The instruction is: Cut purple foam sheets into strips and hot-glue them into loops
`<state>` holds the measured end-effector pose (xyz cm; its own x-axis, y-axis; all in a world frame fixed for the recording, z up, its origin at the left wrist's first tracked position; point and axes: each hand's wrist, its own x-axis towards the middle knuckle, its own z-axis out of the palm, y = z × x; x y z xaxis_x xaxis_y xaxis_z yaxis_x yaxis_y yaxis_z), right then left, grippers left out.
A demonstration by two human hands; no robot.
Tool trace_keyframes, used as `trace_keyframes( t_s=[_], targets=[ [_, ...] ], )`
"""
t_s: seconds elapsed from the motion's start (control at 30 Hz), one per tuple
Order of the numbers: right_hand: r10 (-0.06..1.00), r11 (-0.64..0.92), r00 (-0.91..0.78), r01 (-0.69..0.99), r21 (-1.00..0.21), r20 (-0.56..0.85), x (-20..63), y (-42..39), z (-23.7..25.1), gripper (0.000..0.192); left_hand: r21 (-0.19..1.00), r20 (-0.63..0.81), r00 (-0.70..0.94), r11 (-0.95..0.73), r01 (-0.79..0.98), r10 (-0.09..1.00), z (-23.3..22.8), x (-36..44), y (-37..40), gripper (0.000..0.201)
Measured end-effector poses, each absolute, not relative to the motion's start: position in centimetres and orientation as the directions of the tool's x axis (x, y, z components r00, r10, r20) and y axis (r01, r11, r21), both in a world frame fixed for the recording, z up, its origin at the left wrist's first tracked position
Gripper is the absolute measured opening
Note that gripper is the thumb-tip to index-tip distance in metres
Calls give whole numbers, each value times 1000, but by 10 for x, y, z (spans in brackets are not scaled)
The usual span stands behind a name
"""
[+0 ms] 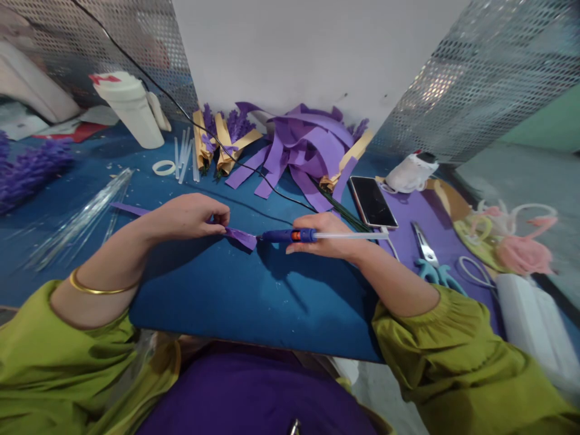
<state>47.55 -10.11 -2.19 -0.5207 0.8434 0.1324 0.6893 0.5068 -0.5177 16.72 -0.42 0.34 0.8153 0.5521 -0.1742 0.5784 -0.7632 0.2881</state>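
Left hand point(190, 216) pinches purple strip point(238, 236) flat on blue bench point(217, 290); right hand point(324, 237) grips glue gun point(290, 235), nozzle at strip's end. Gluing under way; heap of unused strips point(303, 151) remains behind

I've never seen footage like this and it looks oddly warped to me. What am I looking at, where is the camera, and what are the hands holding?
There is no machine here: a camera worn on a person's head looks down at their own two bare hands, and the wide lens bends the edges. The left hand pinches a purple paper strip flat on the blue table. The right hand grips a blue glue gun, its tip at the strip's end, a clear glue stick poking out the back. Around them lie a pile of purple paper strips, spare glue sticks, a white bottle, a phone and scissors.
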Motion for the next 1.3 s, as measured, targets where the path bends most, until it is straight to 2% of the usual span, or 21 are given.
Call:
trace_keyframes(
  t_s=[0.13, 0.23, 0.37, 0.47, 0.57, 0.7, 0.83, 1.0, 1.13, 1.2, 1.3],
  targets=[
    [768, 609, -627, 652, -451, 131, 473, -105, -10, 51, 299, -173, 819, -763, 573, 547, 4, 167, -4, 24],
    [730, 663, -675, 663, -349, 104, 469, -109, -1, 48, 297, -175, 822, -767, 569, 542, 3, 167, -4, 25],
    [687, 726, -723, 682, -91, 73, 468, -112, 4, 29, 307, -171, 821, -762, 570, 545, 3, 167, -3, 23],
    [684, 717, -727, 685, 127, 58, 471, -112, 0, 14, 328, -159, 825, -759, 563, 543, 4, 166, -3, 22],
    [707, 662, -696, 714, 227, 127, 473, -109, -6, 15, 342, -141, 818, -749, 568, 557, 7, 165, -4, 22],
    [748, 581, -620, 785, 217, 238, 475, -103, -14, 19, 363, -98, 801, -728, 582, 591, 13, 165, -5, 25],
    [831, 450, -484, 875, 179, 274, 476, -100, -20, 22, 430, 13, 751, -681, 592, 661, 20, 164, -9, 25],
    [870, 416, -406, 909, 27, 281, 478, -97, -25, 25, 550, 288, 564, -616, 564, 774, 27, 163, -19, 22],
    [853, 488, -442, 864, -124, 278, 481, -92, -33, 31, 653, 540, 327, -631, 419, 776, 23, 167, -21, 18],
    [829, 541, -480, 819, -193, 286, 483, -88, -38, 39, 683, 534, 340, -632, 366, 774, 18, 171, -21, 14],
    [790, 605, -533, 757, -246, 303, 487, -82, -45, 49, 698, 426, 452, -603, 387, 784, 10, 178, -23, 11]
  ],
)
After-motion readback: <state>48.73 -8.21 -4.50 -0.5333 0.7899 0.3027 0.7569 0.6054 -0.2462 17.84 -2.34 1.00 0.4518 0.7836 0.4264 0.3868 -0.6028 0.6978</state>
